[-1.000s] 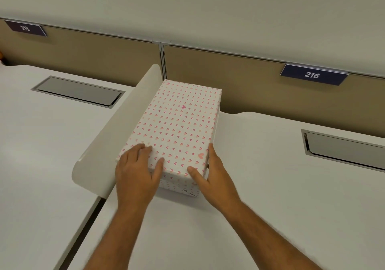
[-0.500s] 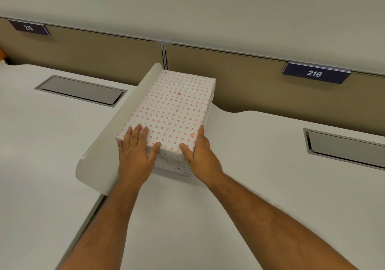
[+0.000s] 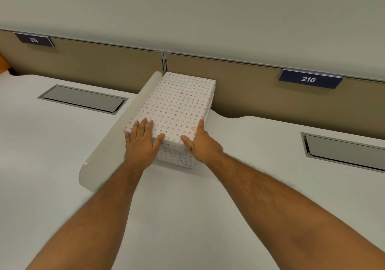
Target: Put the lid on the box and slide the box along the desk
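A white box (image 3: pixel 177 151) with a pink heart pattern stands on the white desk (image 3: pixel 239 165), its matching lid (image 3: pixel 177 105) seated on top. The box lies lengthwise, its far end close to the tan partition. My left hand (image 3: pixel 141 142) rests flat on the lid's near left corner, fingers spread over the top. My right hand (image 3: pixel 201 142) presses the near right corner, fingers along the right side and thumb on the front face.
A white curved divider (image 3: pixel 116 132) runs along the box's left side. Tan partition panels (image 3: pixel 250 86) stand behind, with signs 215 (image 3: pixel 34 40) and 216 (image 3: pixel 308 79). Grey cable hatches are set into the desk at left (image 3: pixel 83 99) and right (image 3: pixel 343 151).
Both hands have pushed the box away along the divider, toward the partition. My arms are stretched out further.
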Tool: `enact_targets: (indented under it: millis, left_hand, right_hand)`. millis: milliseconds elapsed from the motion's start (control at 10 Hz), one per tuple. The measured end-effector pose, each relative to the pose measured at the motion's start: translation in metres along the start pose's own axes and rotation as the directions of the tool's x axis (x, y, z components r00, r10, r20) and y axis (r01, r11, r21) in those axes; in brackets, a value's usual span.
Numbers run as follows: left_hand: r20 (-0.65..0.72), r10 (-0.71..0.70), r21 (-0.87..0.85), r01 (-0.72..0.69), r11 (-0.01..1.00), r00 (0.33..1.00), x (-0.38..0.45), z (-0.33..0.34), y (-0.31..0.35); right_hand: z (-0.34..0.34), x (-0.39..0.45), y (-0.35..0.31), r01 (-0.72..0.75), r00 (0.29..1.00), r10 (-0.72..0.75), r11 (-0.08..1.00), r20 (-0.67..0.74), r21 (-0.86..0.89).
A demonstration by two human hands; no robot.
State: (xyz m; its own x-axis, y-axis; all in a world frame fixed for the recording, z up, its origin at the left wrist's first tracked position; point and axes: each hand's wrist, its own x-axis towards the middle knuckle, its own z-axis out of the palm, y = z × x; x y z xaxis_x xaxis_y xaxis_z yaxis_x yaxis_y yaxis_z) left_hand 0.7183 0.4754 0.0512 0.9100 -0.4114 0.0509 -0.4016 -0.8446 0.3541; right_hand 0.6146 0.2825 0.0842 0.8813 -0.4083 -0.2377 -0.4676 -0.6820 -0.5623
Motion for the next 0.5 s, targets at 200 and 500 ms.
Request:
enact_targets:
  millis: [200, 500]
  left_hand:
    - [0.093, -0.018, 0.080, 0.011, 0.997, 0.995, -0.001, -0.015, 0.006]
    - [-0.221, 0.146, -0.001, -0.150, 0.989, 0.964, -0.087, 0.005, 0.042]
  right_hand:
    - [-0.010, -0.013, 0.016, 0.051, 0.998, -0.055, 0.993, -0.037, -0.104]
    - [-0.033, -0.071, 0.079, 0.124, 0.974, -0.176, 0.940, -0.140, -0.318]
